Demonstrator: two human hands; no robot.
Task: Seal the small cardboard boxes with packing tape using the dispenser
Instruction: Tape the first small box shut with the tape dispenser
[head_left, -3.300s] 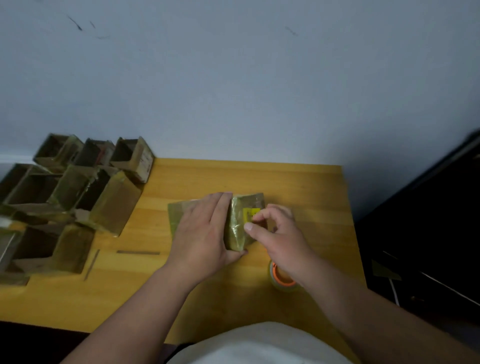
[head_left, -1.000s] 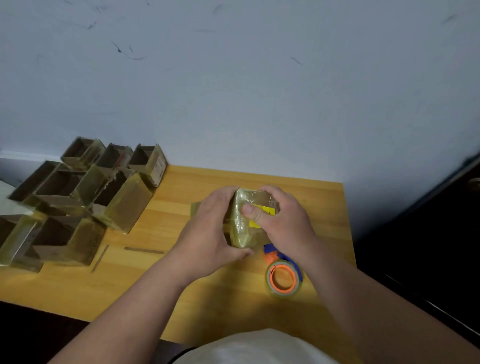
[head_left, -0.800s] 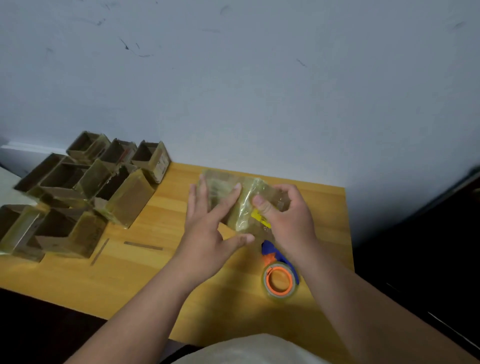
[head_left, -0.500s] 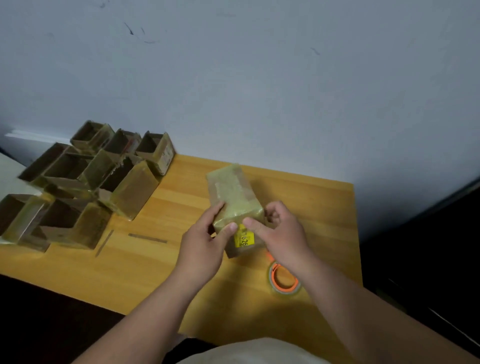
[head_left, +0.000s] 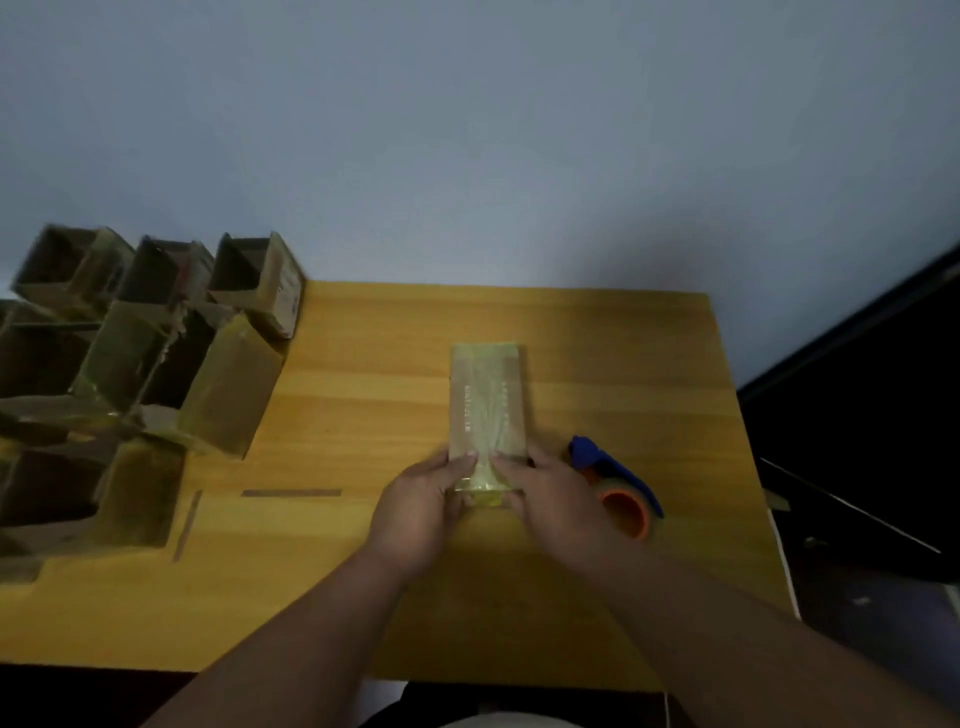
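Taped box (head_left: 488, 410) gripped at near end by left hand (head_left: 423, 499) and right hand (head_left: 550, 499); dispenser (head_left: 615, 480) just right of box, near table (head_left: 363, 364) edge.

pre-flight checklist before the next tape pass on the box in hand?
1. Box flat on table: ok.
2. Left hand and right hand grip its near end: ok.
3. Tape dispenser close beside the right hand, nothing holding it: ok.
4. Near end flaps closed: cannot tell, fingers cover them.
5. Open boxes at left apart from the work spot: ok.
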